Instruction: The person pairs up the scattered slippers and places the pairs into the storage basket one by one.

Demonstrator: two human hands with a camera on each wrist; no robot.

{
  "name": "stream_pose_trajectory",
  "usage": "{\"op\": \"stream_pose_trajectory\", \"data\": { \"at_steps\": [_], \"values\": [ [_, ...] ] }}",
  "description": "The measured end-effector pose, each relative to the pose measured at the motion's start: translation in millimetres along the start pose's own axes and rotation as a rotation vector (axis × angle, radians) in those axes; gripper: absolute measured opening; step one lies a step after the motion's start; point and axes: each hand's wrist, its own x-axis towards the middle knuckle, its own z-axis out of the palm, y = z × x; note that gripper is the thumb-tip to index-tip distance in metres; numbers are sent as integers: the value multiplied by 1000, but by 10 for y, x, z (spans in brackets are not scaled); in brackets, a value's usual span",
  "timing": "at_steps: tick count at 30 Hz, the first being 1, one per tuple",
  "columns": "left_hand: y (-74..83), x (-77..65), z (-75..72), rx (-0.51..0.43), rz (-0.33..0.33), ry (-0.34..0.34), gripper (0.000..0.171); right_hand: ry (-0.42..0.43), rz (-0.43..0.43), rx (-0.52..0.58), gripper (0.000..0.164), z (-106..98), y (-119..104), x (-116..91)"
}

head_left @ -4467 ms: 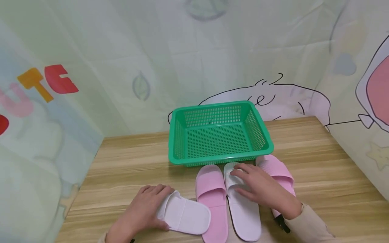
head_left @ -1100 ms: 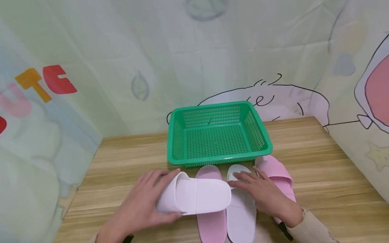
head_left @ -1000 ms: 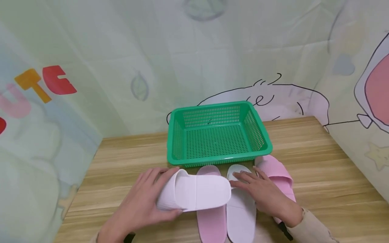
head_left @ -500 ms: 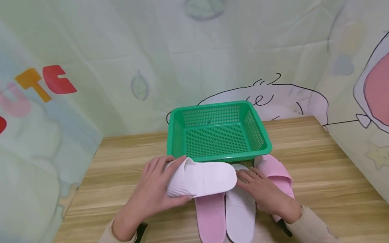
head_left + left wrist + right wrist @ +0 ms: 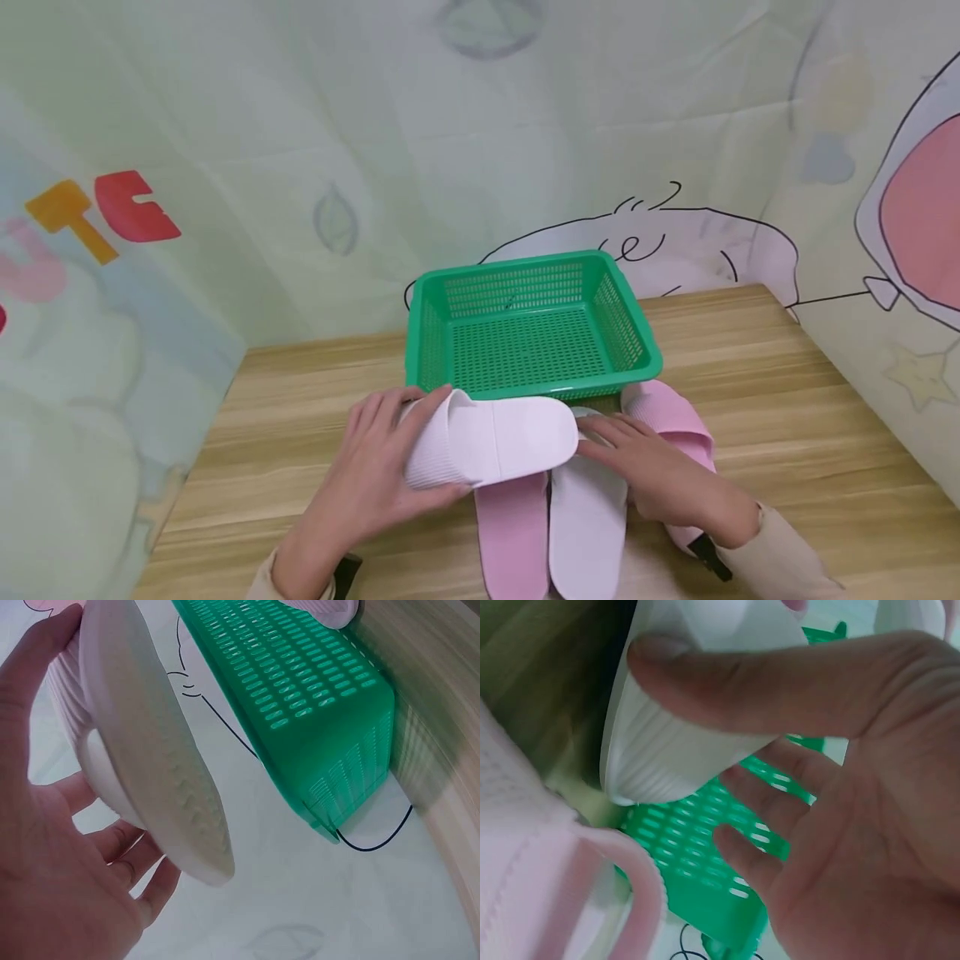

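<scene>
Although it lay flat on the worktop (image 5: 787,400) a few seconds ago, overlapping the left pink slipper (image 5: 513,537), the raised white slipper (image 5: 525,435) is now up in the air, just before the near rim of the green basket (image 5: 480,293), which sits by the worktop's back edge. The left hand (image 5: 375,462) has it by the toe strap, thumb on the near side and fingers bent round the far side, heel pointing toward the worktop's right edge. That leaves this slipper off the worktop and, as I judge it, carried by the left hand alone; it is not in the basket. Little else has shifted in the last half second. The right hand (image 5: 660,475) rests over the toe of the lower white slipper (image 5: 588,533), thumb laid against the strap and fingers loosely bent; I cannot tell whether they grip. That slipper lies alongside the left pink one, while the right pink slipper (image 5: 671,417) lies nearest the worktop's right edge, partly under the right hand.
</scene>
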Motion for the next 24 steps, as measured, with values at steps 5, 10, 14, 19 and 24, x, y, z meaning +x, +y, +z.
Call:
{"op": "stream_pose_trajectory", "data": {
  "at_steps": [5, 10, 14, 19, 24],
  "values": [
    [-1, 28, 16, -3, 0, 12, 105, 40, 3, 69, 109, -97, -41, -40],
    [-14, 25, 16, -30, -3, 15, 104, 139, -80, 95, 98, -220, -60, -57],
    [-33, -11, -1, -51, -13, 22, 103, 170, -119, 106, 96, -324, -65, -73],
    [-57, -33, -6, -68, -24, 29, 102, 186, -113, 127, 98, -435, -49, -83],
    [-73, -41, -12, -75, -33, 32, 102, 189, -22, 126, 100, -535, -20, -140]
  ]
}}
